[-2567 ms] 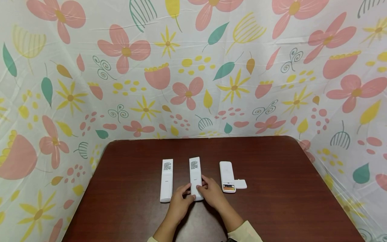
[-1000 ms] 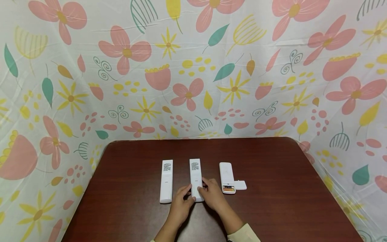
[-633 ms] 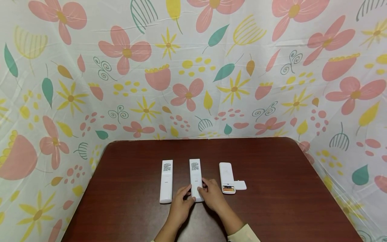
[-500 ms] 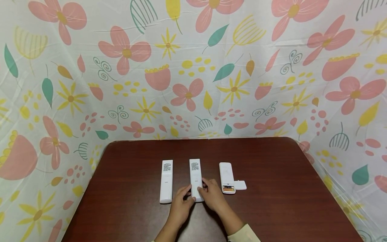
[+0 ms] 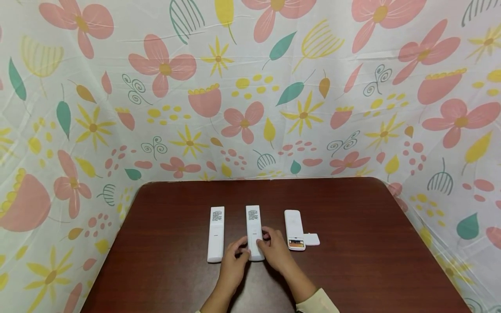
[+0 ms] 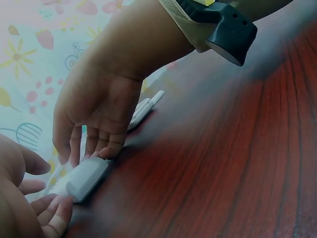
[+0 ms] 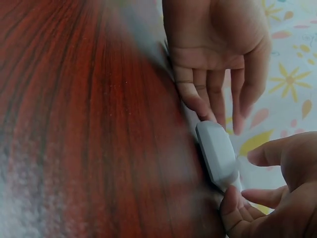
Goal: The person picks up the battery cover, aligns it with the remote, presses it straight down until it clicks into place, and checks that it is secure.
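Note:
The middle white remote control (image 5: 253, 226) lies back up on the table, its printed label at the far end. On its left side, my left hand (image 5: 233, 264) has loosely bent fingers, with fingertips right at the near left edge. My right hand (image 5: 277, 253) rests along the right edge; its thumb is over the remote's back, and the right wrist view shows a gap under this thumb (image 7: 262, 154). In both wrist views the remote's rounded near end (image 6: 89, 178) shows between the two hands. Fingers partly hide its sides.
A matching white remote (image 5: 215, 237) lies parallel to the left. To the right, a shorter white remote (image 5: 292, 222) has an exposed battery compartment, its cover (image 5: 312, 239) beside it. A floral cloth (image 5: 250, 87) hangs behind the dark wooden table (image 5: 352, 269).
The middle remote, slightly turned at first, now lies straight beside the left one. My left thumb has drawn back from its near end, and my right fingers have loosened a little.

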A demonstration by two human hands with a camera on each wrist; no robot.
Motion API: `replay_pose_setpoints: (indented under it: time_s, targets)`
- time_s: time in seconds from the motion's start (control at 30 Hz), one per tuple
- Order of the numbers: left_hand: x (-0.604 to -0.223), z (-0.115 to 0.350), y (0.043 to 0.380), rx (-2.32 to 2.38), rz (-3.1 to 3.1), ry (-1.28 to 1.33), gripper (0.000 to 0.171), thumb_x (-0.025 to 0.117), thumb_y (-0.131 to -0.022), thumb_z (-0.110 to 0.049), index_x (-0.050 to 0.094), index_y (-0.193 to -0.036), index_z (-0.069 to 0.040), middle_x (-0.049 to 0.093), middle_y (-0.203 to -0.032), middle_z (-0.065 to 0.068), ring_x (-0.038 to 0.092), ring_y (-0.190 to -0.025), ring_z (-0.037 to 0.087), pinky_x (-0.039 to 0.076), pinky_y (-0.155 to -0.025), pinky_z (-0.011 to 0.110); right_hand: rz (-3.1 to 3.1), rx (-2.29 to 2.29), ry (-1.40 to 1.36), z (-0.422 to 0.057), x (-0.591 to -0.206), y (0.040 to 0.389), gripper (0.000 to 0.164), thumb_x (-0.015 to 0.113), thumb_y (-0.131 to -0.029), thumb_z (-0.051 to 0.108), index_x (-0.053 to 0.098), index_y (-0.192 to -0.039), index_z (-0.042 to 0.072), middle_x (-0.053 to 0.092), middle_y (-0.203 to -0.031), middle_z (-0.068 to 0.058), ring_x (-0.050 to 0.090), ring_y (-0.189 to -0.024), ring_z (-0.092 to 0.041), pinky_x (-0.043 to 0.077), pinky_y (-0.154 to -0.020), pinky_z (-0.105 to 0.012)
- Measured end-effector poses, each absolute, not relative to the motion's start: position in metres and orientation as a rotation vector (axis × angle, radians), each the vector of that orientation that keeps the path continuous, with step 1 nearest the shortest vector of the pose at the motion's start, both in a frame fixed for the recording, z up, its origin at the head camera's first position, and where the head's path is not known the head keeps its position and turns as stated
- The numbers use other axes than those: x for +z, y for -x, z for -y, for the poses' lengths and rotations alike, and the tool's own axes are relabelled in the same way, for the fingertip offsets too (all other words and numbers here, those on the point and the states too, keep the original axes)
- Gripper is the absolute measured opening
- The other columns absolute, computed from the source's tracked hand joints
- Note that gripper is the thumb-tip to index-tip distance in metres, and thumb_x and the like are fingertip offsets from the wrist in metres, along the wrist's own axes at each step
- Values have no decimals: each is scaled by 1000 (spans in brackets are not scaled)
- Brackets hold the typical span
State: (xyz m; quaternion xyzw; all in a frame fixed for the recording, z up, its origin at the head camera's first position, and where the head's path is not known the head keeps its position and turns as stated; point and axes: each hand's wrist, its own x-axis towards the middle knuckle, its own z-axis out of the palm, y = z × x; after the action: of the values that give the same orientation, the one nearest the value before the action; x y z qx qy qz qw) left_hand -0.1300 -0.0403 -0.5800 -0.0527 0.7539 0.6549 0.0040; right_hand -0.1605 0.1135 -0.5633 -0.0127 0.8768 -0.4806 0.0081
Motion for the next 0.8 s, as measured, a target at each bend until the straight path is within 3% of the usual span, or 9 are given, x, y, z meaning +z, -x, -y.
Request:
replay_pose_setpoints:
  time_s: [0.43, 0.8]
  targets:
    - [-569, 39, 132, 2197, -2225, 153, 35, 61, -97, -9, 62, -131, 1, 66, -122, 19, 63, -105, 16, 56, -82, 20, -2768, -1624, 47, -117, -553, 160, 14, 67, -94, 11, 69, -107, 8, 63, -100, -10, 57, -81, -13, 46, -71, -20]
    - [-558, 32, 131, 2152, -2251, 42, 43, 62, -96, -9, 59, -139, -4, 68, -127, 16, 65, -114, 27, 51, -84, 17, -2798, -1629, 12, -125, -549, 158, 13, 67, -93, 11, 71, -105, 10, 61, -105, -10, 59, -84, -11, 48, -74, -21]
